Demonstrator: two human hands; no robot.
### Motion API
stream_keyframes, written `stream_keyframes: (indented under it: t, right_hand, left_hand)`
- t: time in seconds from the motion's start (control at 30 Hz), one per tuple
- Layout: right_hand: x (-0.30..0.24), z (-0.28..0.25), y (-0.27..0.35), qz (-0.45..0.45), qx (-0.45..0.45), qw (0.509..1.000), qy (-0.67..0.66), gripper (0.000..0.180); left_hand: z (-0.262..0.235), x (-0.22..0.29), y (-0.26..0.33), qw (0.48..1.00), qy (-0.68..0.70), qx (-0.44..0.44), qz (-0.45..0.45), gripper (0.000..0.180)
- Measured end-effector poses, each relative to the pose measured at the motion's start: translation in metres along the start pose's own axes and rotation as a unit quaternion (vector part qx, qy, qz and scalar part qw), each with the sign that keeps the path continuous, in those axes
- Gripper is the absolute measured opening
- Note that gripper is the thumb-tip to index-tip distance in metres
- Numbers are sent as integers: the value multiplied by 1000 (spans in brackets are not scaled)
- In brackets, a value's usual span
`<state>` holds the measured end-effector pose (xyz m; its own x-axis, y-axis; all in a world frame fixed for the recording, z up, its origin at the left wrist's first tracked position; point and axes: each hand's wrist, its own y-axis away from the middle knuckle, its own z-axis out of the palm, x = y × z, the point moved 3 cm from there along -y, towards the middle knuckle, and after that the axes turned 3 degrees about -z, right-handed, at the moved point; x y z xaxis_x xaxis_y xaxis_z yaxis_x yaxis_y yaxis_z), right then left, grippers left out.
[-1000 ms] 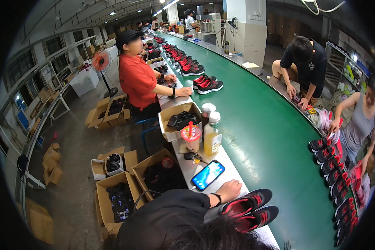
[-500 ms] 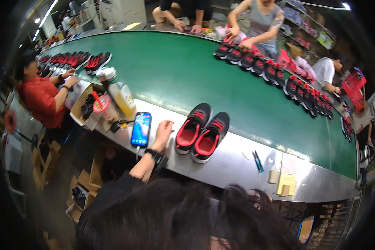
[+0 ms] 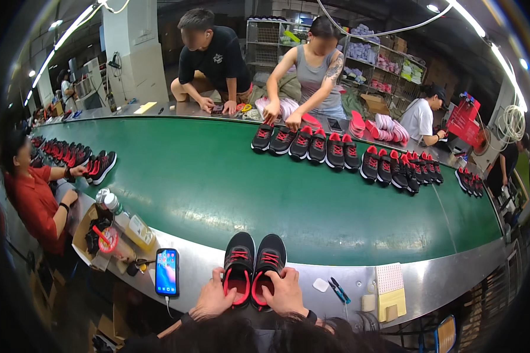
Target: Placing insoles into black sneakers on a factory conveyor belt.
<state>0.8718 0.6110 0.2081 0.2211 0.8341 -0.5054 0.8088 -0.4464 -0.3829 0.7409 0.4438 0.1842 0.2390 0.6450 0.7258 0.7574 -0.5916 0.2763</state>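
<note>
Since half a second ago, the pair of black-and-red sneakers [image 3: 254,267] has been turned square to the person, heels toward the body, and both hands have closed in on it; before, only one hand lay beside the angled pair.

Present state: the pair stands side by side, toes on the edge of the green conveyor belt [image 3: 288,194] and heels on the steel worktop [image 3: 447,282]. The left hand [image 3: 213,300] is curled over the heel of the left shoe, fingers bent at the collar, gripping it. The right hand [image 3: 285,292] does the same on the right shoe, thumb at the opening. Neither hand is spread flat; both have a hold on the heel area.

Surroundings: a smartphone [image 3: 166,271] with a lit screen lies on the worktop just left of the left hand, cable trailing off the edge. A small blue-handled tool [image 3: 337,289] and a white pad [image 3: 320,285] lie to the right, apart from the shoes. Bottles [image 3: 132,226] and a carton stand further left. Other workers handle rows of like sneakers [image 3: 335,150] across the belt.

Judgement: the step appears to be aligning or checking the pair. To do it well, both heels should be kept level and touching, pressure even on both sides, and the elbow kept clear of the phone.
</note>
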Motion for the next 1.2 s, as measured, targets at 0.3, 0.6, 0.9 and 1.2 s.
stream_keyframes:
  t: [0.3,0.6,0.9,1.2]
  right_hand:
    - [10,5,-25,-106,28,993,52,25]
    - [3,-16,-22,-70,25,997,-31,12]
    - [11,-235,-189,-206,91,974,8,11]
    - [47,-529,-302,145,455,843,246,34]
  left_hand:
    - [-5,48,-11,957,-238,84,146,43]
    - [-17,54,-10,882,-139,208,400,10]
    - [-234,247,-89,719,-224,368,545,9]
    - [-547,271,-94,712,140,569,386,31]
